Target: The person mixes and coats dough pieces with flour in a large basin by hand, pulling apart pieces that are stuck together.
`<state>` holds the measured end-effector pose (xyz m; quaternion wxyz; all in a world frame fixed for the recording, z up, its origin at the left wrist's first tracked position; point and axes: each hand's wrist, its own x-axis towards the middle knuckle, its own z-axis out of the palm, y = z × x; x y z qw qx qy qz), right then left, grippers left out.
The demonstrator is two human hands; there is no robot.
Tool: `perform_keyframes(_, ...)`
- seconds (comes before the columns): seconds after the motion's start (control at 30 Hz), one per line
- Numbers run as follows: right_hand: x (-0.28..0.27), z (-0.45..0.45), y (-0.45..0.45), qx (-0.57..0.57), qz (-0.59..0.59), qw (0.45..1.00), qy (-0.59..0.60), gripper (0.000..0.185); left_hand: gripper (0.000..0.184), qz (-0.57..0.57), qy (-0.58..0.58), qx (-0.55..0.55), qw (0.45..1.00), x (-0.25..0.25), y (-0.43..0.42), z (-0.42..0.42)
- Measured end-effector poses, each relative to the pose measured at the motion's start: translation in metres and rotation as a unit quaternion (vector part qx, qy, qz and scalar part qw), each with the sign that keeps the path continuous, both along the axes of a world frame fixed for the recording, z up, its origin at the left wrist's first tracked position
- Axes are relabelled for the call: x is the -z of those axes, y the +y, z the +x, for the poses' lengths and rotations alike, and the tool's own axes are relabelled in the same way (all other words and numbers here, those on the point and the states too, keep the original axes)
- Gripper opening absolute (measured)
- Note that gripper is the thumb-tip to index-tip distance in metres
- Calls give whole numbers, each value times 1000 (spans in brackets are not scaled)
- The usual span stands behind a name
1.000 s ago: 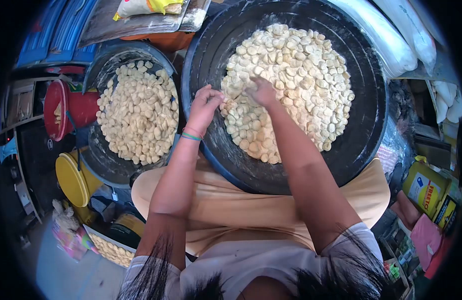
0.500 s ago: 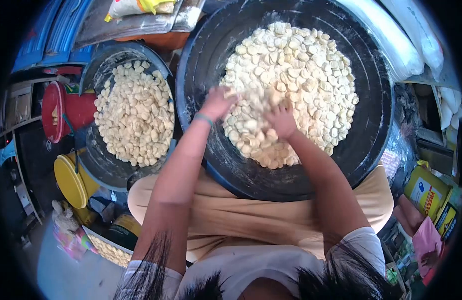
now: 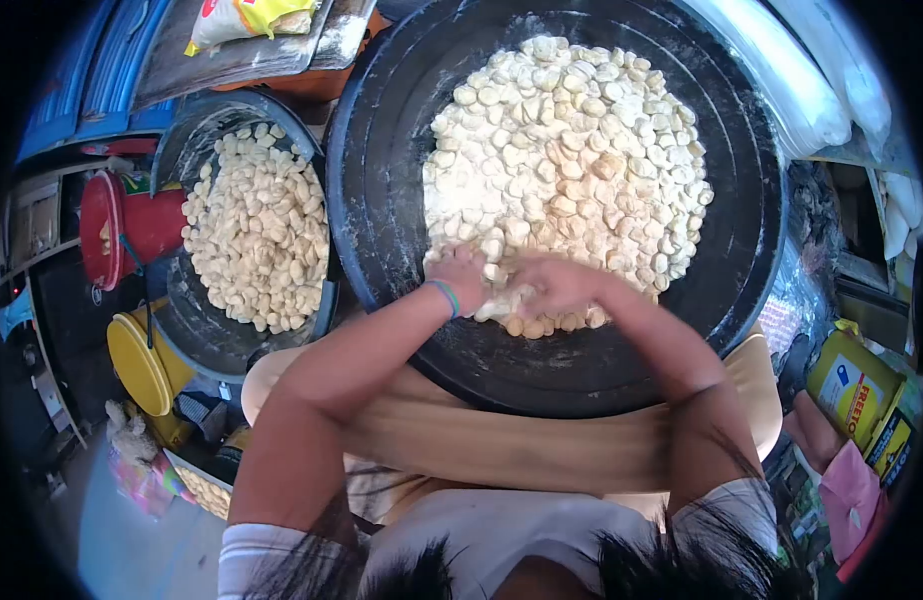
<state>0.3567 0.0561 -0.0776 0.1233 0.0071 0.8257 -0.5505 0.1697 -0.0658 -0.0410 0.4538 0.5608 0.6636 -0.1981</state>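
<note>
A wide black tub holds a broad heap of small, round, flattened dough pieces, pale and dusted with white flour. Both hands are low in this heap, near the tub's front side. My left hand, with a teal band at the wrist, rests on the pieces at the heap's lower left, fingers apart. Just to its right, my right hand bends inward among the pieces. Motion smears its fingers, so its grip is unclear. Whitish pieces lie between the two hands.
On the left, a second dark tub contains plumper floured pieces. Beyond it are a red bucket and a yellow bucket. A flour bag lies on trays at the top. Clear plastic bags line the right.
Both hands have moved down toward the tub's near side and closer together. Pieces at the heap's left have shifted, with a whiter floury patch now visible. The view has moved slightly.
</note>
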Motion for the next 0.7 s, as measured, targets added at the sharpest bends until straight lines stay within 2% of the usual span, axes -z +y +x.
perform_keyframes(0.03,3,0,21,96,-8,995,-14,57,66,5,-12,15,1000,-4,-7,-1)
perform_keyframes(0.07,-10,-9,44,182,178,963,-92,54,65,9,-26,32,999,-7,-14,-1)
perform_keyframes(0.1,-21,-18,65,257,356,883,-167,51,65,14,-41,47,998,-9,-19,2)
perform_keyframes(0.13,-3,-22,80,346,421,827,-141,59,63,39,-22,67,997,-5,-22,7)
perform_keyframes(0.17,15,-24,87,430,480,757,-110,66,60,47,-56,21,997,-9,-22,8)
perform_keyframes(0.23,25,-45,67,406,470,753,-218,75,53,65,-118,-70,988,-18,-21,-1)
perform_keyframes(0.27,27,-63,50,393,461,748,-271,79,42,104,-153,-126,975,-12,-22,-10)
perform_keyframes(0.33,9,-81,1,232,414,823,-310,81,41,-22,-189,-249,950,-33,-4,-32)
perform_keyframes(0.37,8,-78,-27,167,366,873,-276,78,42,-81,-207,-307,926,-39,8,-43)
perform_keyframes(0.4,59,-67,-68,132,429,871,-201,74,42,-11,-182,-276,944,-25,10,-54)
perform_keyframes(0.43,19,-66,-82,142,325,908,-222,70,44,60,-157,-245,955,-3,10,-64)
perform_keyframes(0.47,-5,-55,-90,165,256,935,-181,64,44,108,-139,-250,952,20,16,-72)
perform_keyframes(0.57,-28,-30,-84,27,188,958,-216,62,45,199,-67,-241,948,56,43,-78)
perform_keyframes(0.6,-34,-18,-74,-11,184,962,-201,66,49,217,-45,-273,936,73,45,-76)
perform_keyframes(0.67,-35,-5,-52,-9,292,933,-209,73,60,258,-3,-335,906,107,51,-67)
perform_keyframes(0.7,-34,0,-44,-8,340,915,-215,76,66,209,6,-310,927,98,46,-51)
